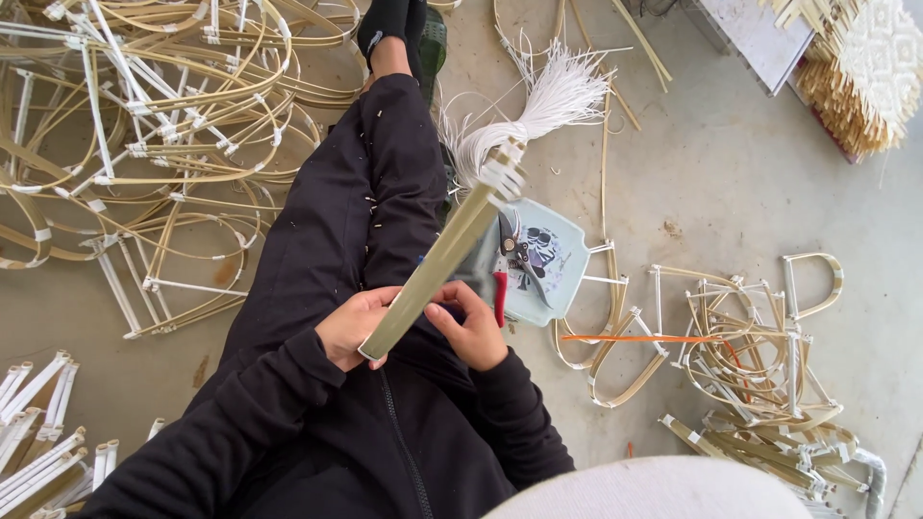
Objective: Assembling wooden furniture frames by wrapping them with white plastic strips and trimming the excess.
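Both hands, left (pixel 354 327) and right (pixel 473 327), closed round near end of bamboo strip (pixel 437 264); judged light, stiff, springy; shears (pixel 514 258) just beyond, on tray (pixel 567 252).

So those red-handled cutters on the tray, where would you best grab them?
By the red handles, coming from the near side. The cutters lie flat on the pale blue tray with handles toward the person's right hand and blades pointing away, so that end is probably safest and closest.
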